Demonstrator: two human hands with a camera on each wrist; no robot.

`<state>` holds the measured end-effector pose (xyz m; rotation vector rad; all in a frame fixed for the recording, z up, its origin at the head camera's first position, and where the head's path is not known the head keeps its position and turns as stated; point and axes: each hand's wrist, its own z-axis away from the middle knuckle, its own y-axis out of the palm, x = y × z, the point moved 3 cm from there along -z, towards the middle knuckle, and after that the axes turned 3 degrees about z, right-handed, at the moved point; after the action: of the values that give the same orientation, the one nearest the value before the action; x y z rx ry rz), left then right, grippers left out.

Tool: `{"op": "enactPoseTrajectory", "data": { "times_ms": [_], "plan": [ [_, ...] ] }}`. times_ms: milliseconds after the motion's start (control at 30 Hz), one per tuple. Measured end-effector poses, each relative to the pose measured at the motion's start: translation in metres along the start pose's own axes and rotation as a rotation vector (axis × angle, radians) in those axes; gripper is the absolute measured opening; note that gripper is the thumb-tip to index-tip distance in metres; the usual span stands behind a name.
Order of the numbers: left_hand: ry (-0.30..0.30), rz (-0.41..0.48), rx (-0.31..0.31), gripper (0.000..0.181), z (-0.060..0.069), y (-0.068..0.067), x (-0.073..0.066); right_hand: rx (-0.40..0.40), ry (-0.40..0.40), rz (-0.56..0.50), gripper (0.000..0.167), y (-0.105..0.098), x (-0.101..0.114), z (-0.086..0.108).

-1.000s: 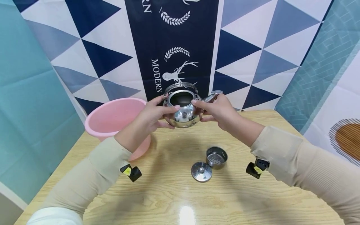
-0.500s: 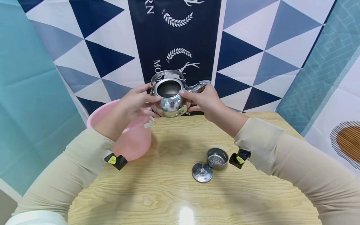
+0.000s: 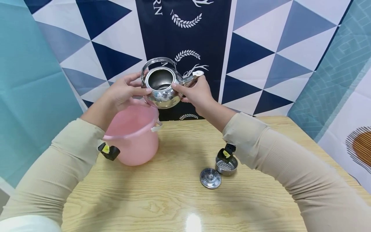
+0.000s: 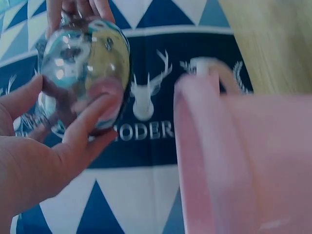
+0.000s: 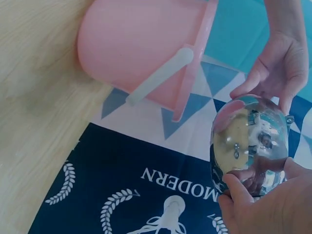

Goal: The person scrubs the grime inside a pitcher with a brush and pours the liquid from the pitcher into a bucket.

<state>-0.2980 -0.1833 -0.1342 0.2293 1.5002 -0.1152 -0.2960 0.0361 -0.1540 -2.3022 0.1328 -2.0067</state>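
Observation:
A shiny steel teapot [image 3: 163, 99] is in the air at the back of the table, its lidless mouth facing me and its hoop handle raised. My left hand [image 3: 121, 90] grips its left side, thumb near the rim. On the spout side, my right hand [image 3: 197, 94] holds the body with the thumb at the rim, and the spout rises behind it. Both wrist views show the teapot's rounded body [image 4: 83, 63] between the two hands. The pot is just above and to the right of the pink bucket [image 3: 139, 146], apart from it in the right wrist view.
A steel lid [image 3: 210, 178] lies on the wooden table [image 3: 162, 199] beside a small perforated strainer basket [image 3: 227, 170], partly covered by the right wrist camera. The bucket's white handle [image 3: 156, 126] sticks out on its right. A patterned cloth [image 3: 255, 48] hangs behind the table.
Both hands have carried the teapot left and upward, from over the table's back edge to beside and above the bucket. The lid and strainer basket have stayed put.

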Motion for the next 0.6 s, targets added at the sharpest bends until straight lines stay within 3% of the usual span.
{"op": "enactPoseTrajectory", "data": {
  "times_ms": [300,600],
  "plan": [
    [0.099,-0.147,-0.069,0.085,-0.004,-0.023,-0.007,-0.048,-0.04,-0.059,0.057,0.022,0.002,-0.011],
    [0.14,-0.114,-0.068,0.085,-0.008,-0.039,0.008,-0.114,-0.141,-0.107,0.058,0.041,-0.017,-0.014]
  ]
}}
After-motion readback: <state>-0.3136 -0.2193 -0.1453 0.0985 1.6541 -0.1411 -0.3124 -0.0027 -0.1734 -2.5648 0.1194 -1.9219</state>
